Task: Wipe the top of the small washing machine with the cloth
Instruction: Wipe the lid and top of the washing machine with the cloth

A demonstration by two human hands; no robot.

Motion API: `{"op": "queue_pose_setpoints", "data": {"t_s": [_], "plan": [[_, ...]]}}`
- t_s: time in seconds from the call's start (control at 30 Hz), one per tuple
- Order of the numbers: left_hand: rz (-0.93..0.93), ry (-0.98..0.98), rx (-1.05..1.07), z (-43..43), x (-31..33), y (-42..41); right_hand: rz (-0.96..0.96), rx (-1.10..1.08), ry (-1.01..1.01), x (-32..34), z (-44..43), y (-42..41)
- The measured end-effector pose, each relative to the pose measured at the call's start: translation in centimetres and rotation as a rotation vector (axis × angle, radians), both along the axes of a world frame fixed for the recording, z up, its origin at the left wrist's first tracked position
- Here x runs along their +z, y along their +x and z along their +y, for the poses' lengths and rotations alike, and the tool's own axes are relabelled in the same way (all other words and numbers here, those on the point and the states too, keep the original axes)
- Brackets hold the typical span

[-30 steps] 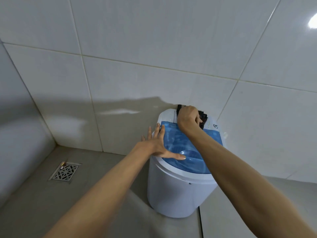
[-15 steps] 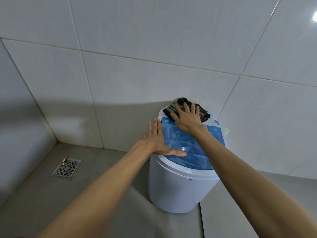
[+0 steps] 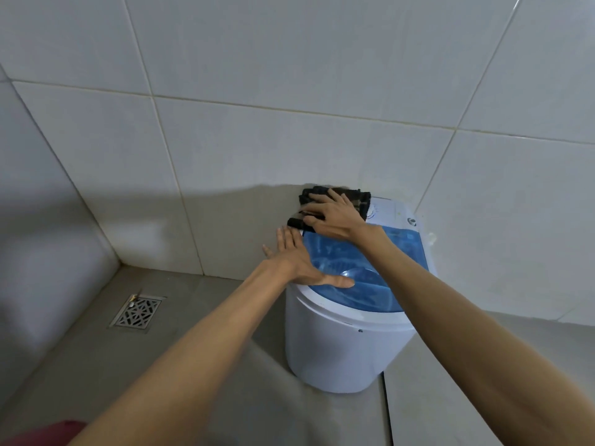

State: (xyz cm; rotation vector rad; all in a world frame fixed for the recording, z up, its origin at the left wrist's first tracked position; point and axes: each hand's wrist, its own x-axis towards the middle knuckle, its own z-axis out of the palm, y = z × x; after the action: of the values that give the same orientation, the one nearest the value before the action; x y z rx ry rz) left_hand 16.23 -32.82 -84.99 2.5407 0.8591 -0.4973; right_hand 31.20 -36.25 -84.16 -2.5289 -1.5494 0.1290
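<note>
Your two bare forearms reach up from the bottom of the frame. Your left hand lies flat, fingers spread and released, on the near left rim of the small washing machine, a smooth white round tub right of centre. Its lid is translucent blue plastic. Your right hand presses flat, fingers extended, on the dark crumpled cloth at the machine's far left edge, against the glossy tiled wall. Open grey floor with a metal drain grate lies lower left. No writing is readable.

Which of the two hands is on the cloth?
The right hand, flat on the dark cloth at the back; the left hand rests on the blue lid.
</note>
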Motion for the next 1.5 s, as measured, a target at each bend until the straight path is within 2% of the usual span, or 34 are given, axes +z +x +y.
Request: {"op": "queue_pose_setpoints", "data": {"t_s": [0.1,0.27,0.43,0.57,0.67,0.8,0.93,1.03,1.1,1.23,1.37,1.5], "plan": [[0.044,0.008,0.013,0.0,-0.1,0.3,0.062,0.033,0.157,0.0,-0.5,-0.7],[0.029,0.011,0.008,0.2,-0.5,0.6,-0.018,-0.107,-0.041,-1.2,-0.5,-1.5],[0.042,0.002,-0.005,0.4,-0.7,1.0,0.009,-0.224,-0.019,-0.8,1.5,-0.6],[0.044,0.028,-0.041,0.1,-0.1,1.0,0.013,-0.228,0.003,-1.2,0.9,-0.9],[0.071,0.059,-0.032,0.0,0.0,0.9,0.032,-0.16,-0.014,-1.3,-1.3,-1.4],[0.04,-0.009,0.003,0.4,-0.2,0.9,0.081,-0.119,0.009,-1.1,-5.8,-2.1],[0.037,-0.008,-0.016,0.1,0.2,0.7,0.07,-0.26,0.055,-1.6,-11.6,-1.1],[-0.091,-0.002,-0.049,-0.1,0.0,0.2,0.078,-0.4,0.037,-1.3,-13.9,0.5],[-0.139,-0.024,-0.074,0.1,-0.2,-0.1,0.112,-0.467,0.032,-1.1,-13.7,1.5],[-0.085,0.001,-0.093,0.2,0.0,0.2,0.102,-0.551,0.021,-0.9,-11.7,3.2],[-0.102,-0.019,-0.083,0.0,0.0,0.0,0.071,-0.489,-0.055,0.1,-10.1,5.0],[-0.096,-0.041,-0.078,0.2,0.0,0.1,0.071,-0.477,-0.006,0.4,-9.8,6.3]]}}
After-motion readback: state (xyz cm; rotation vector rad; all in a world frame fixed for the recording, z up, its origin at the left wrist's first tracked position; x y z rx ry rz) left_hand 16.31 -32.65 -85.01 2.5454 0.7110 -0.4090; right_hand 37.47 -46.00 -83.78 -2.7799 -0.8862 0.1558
